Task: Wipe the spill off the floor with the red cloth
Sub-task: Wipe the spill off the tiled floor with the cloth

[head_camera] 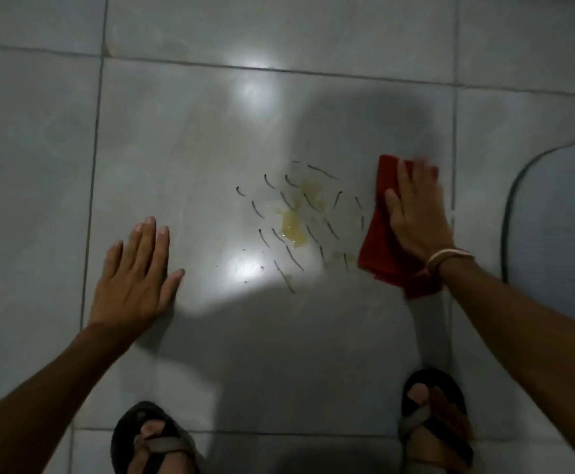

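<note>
The floor (183,138) is made of large pale grey tiles with thin dark joints, and two bright reflections of a lamp shine on the middle tile. On this same tile lies the spill (294,218), a yellowish, partly transparent patch, with short dark curved streaks spread all around it and a few small drops near the lower reflection.

The red cloth (380,241) lies flat on the floor to the right of the spill, close to it but not covering the yellow patch; only the outer streaks come near its left edge. The right hand (416,217) is placed on top of the cloth with the palm down and the fingers stretched out, pressing it to the floor and not closed around it. The fingertips of this hand look blurred. A thin pale bracelet (450,258) goes around the right wrist.

The left hand (135,275) rests on the bare tile, well apart from the cloth, on the other side of the spill. It is open, fingers spread, and it holds nothing. So the spill is between the two hands, nearer to the right one.

At the lower edge, two feet in dark sandals (152,439) stand on the floor. At the right edge there is a grey mat (559,217) with a rounded corner, just beside the cloth's tile.
</note>
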{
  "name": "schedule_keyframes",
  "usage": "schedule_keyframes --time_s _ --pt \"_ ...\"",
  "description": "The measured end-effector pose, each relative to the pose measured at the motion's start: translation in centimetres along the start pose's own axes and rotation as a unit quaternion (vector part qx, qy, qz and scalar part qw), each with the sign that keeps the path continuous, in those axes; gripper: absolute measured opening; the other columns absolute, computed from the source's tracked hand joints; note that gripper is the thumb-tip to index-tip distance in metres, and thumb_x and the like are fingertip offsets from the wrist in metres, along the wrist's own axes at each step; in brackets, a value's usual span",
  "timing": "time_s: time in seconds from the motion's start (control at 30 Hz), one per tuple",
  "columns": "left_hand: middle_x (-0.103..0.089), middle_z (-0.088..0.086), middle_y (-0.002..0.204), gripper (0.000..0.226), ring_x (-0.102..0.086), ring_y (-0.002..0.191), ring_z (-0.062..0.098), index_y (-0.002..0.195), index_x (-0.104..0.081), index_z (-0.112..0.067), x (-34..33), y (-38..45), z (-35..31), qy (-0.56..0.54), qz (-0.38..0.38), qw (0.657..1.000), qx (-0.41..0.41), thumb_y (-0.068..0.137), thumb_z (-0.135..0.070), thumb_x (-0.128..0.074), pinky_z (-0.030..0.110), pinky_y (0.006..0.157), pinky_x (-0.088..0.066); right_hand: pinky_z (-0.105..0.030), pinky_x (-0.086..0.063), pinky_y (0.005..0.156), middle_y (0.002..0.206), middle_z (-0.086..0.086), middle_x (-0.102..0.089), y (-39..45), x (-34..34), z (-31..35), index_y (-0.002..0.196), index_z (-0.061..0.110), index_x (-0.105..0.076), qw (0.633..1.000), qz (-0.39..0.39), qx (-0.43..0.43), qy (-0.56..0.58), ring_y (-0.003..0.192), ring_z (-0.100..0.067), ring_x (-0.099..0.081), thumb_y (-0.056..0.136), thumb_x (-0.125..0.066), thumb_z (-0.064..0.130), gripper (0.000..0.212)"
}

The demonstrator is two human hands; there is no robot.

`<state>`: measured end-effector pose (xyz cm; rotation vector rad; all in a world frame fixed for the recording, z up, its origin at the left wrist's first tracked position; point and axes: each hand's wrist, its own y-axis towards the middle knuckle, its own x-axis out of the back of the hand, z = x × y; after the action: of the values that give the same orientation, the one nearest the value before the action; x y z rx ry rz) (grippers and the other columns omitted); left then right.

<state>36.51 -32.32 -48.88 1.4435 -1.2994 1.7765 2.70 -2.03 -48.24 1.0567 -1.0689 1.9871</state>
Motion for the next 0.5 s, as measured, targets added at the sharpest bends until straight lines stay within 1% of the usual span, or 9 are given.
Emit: schedule_keyframes --time_s 0.07,0.17,0.27,0.33,0.37,0.4,0.43,0.47,0.5 --pt "-0.011 0.023 0.175 0.076 -0.012 0.163 0.037 0.165 -0.015 0.000 -2.6 0.0 0.6 -0.022 -0.054 0.998 -0.001 0.104 -0.045 -0.025 0.059 0.131 -0.014 -0.056 -0.005 0.133 0.175 -0.022 -0.009 3.1 -1.9 1.1 0.165 0.007 -0.017 0.996 -0.051 0.046 -0.059 0.164 -0.035 -0.007 0.110 -0.025 0.040 0.065" --pt "-0.014 0.020 0.176 0.073 -0.013 0.164 0.034 0.166 -0.017 -0.003 -4.6 0.1 0.9 -0.047 -0.126 0.991 0.002 0.105 -0.041 -0.028 0.057 0.131 -0.015 -0.054 -0.011 0.134 0.173 -0.023 -0.020 6.8 -3.8 6.6 0.163 0.004 -0.026 0.982 -0.098 0.121 -0.103 0.162 -0.036 -0.017 0.108 -0.027 0.040 0.065" --pt "-0.018 0.019 0.175 0.072 -0.018 0.163 0.034 0.165 -0.021 -0.002 -5.2 0.3 1.3 -0.042 -0.155 0.987 -0.012 0.104 -0.038 -0.032 0.057 0.129 -0.019 -0.053 -0.018 0.133 0.167 -0.021 -0.036 8.5 -5.2 13.4 0.156 0.004 -0.042 0.972 -0.116 0.185 -0.083 0.159 -0.034 -0.029 0.108 -0.043 0.035 0.057" --pt "-0.021 0.020 0.175 0.071 -0.021 0.162 0.035 0.164 -0.024 -0.001 -5.1 0.5 1.4 -0.044 -0.160 0.986 -0.008 0.104 -0.037 -0.033 0.058 0.128 -0.021 -0.054 -0.024 0.131 0.159 -0.022 -0.048 7.1 -6.8 17.2 0.150 0.001 -0.051 0.960 -0.124 0.247 -0.049 0.154 -0.036 -0.040 0.107 -0.049 0.030 0.052" --pt "-0.022 0.020 0.174 0.070 -0.023 0.161 0.036 0.163 -0.026 0.000 -5.2 0.5 1.4 -0.044 -0.160 0.986 -0.006 0.104 -0.037 -0.033 0.059 0.128 -0.022 -0.055 -0.025 0.130 0.158 -0.023 -0.050 5.6 -8.1 18.4 0.150 0.000 -0.051 0.947 -0.117 0.295 -0.042 0.152 -0.037 -0.042 0.108 -0.047 0.030 0.052" --pt "-0.023 0.021 0.174 0.070 -0.024 0.161 0.037 0.163 -0.027 0.001 -5.1 0.4 1.3 -0.047 -0.158 0.986 -0.005 0.104 -0.036 -0.032 0.060 0.127 -0.023 -0.054 -0.024 0.131 0.162 -0.023 -0.045 3.4 -9.6 19.2 0.154 0.001 -0.045 0.929 -0.090 0.352 -0.065 0.155 -0.038 -0.038 0.110 -0.037 0.033 0.056" --pt "-0.024 0.021 0.173 0.069 -0.026 0.160 0.038 0.162 -0.028 0.001 -5.0 0.3 1.2 -0.052 -0.158 0.986 -0.004 0.104 -0.036 -0.031 0.060 0.127 -0.024 -0.053 -0.019 0.133 0.168 -0.022 -0.035 0.6 -11.0 19.3 0.161 0.004 -0.033 0.904 -0.043 0.409 -0.116 0.159 -0.036 -0.029 0.110 -0.023 0.038 0.062" --pt "-0.025 0.021 0.173 0.068 -0.027 0.159 0.038 0.162 -0.029 0.000 -4.9 0.3 1.2 -0.057 -0.160 0.985 -0.001 0.105 -0.035 -0.030 0.061 0.127 -0.024 -0.051 -0.014 0.134 0.173 -0.019 -0.024 -2.4 -12.1 18.6 0.165 0.007 -0.022 0.872 0.007 0.461 -0.166 0.163 -0.033 -0.019 0.111 -0.014 0.040 0.064" --pt "-0.025 0.022 0.172 0.067 -0.028 0.159 0.039 0.162 -0.029 0.000 -4.9 0.3 1.2 -0.061 -0.163 0.985 0.003 0.105 -0.035 -0.030 0.061 0.127 -0.025 -0.050 -0.010 0.135 0.175 -0.017 -0.019 -5.4 -12.6 16.9 0.166 0.008 -0.017 0.843 0.053 0.499 -0.191 0.164 -0.031 -0.015 0.112 -0.015 0.042 0.063"
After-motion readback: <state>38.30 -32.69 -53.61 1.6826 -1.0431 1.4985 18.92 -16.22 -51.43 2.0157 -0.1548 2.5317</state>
